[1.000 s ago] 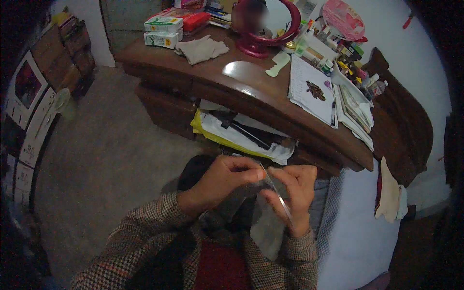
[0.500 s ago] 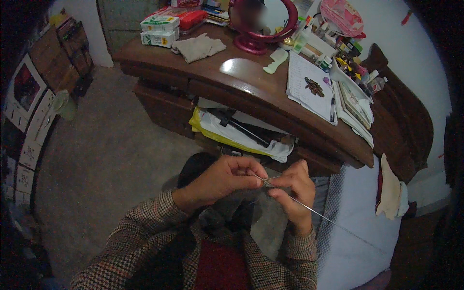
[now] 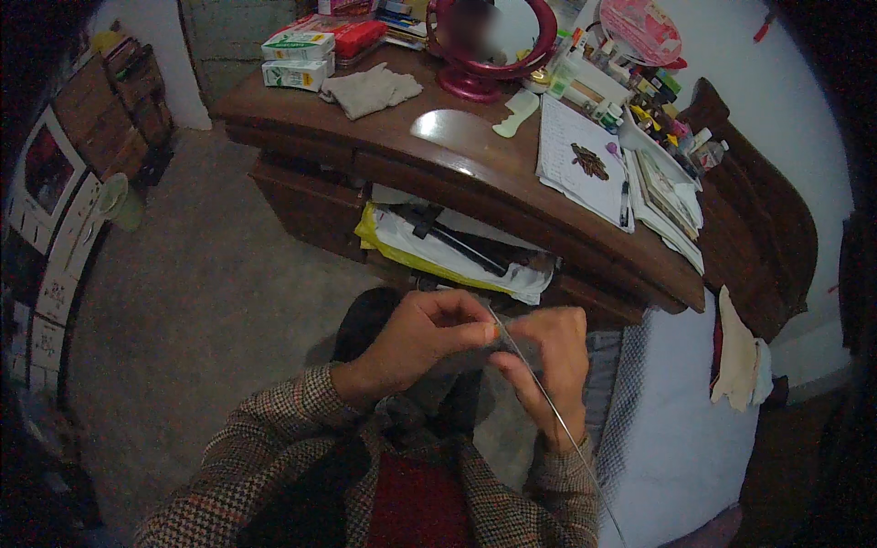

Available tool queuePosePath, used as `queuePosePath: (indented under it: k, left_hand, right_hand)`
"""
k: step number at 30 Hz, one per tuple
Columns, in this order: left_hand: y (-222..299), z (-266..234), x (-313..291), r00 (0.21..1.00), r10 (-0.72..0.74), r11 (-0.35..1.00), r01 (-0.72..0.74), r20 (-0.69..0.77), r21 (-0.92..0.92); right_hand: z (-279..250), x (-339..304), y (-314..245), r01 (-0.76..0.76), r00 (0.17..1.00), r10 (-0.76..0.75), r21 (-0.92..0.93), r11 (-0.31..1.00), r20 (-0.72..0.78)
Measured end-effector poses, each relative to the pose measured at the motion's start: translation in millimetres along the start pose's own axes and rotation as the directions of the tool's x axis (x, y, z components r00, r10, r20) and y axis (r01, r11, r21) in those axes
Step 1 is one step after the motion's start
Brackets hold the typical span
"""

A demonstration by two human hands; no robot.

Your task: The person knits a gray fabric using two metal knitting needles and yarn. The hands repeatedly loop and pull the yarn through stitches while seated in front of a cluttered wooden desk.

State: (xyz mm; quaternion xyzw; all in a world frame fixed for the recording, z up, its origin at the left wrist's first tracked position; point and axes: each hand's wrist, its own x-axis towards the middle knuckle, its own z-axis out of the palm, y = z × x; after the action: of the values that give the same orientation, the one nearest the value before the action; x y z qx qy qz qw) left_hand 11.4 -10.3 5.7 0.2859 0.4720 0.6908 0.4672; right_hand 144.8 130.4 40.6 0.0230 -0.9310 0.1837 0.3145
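Observation:
In front of my lap, my left hand point(image 3: 425, 338) is closed in a pinch, thumb and forefinger meeting at the upper tip of a long thin metal knitting needle point(image 3: 559, 416). Close beside it, my right hand point(image 3: 553, 361) has its fingers bent around the same spot, with the needle running across its thumb side and down past the wrist. A small orange speck shows at the left fingertips. Whatever else sits between the two hands is small, dark and mostly hidden by fingers.
A brown wooden desk point(image 3: 365, 151) stands ahead, bearing a pink-framed mirror point(image 3: 475, 87), a grey cloth point(image 3: 370, 89), a pale green comb point(image 3: 518, 114) and papers point(image 3: 566, 178). Below is an open shelf with a yellow-edged bag point(image 3: 375, 233). At right lies a pale bed cover point(image 3: 676, 429).
The needle has swung from slanting out over the bed to a steeper line along my right forearm. My right hand has turned, and its thumb has shifted left.

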Motion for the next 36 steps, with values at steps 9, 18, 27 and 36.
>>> queuePosePath:
  k: [9,18,27,36]
  left_hand:
    - [1,-3,0,0.998,0.063,0.994,-0.061,-0.023,0.086]
    - [0,-7,2,0.998,0.063,0.996,-0.064,-0.014,-0.067]
    - [-7,-4,4,0.996,0.049,0.995,-0.055,-0.071,-0.088]
    - [-9,3,3,0.991,0.13,0.99,-0.128,-0.034,0.051]
  right_hand:
    - [2,5,11,-0.03,0.999,0.029,0.03,0.999,0.022]
    - [-9,-4,2,0.008,1.0,-0.008,0.018,1.0,0.003]
    - [10,-8,0,0.001,0.999,-0.005,-0.101,0.995,-0.043]
    - [18,14,-3,-0.074,0.997,0.076,0.139,0.988,-0.01]
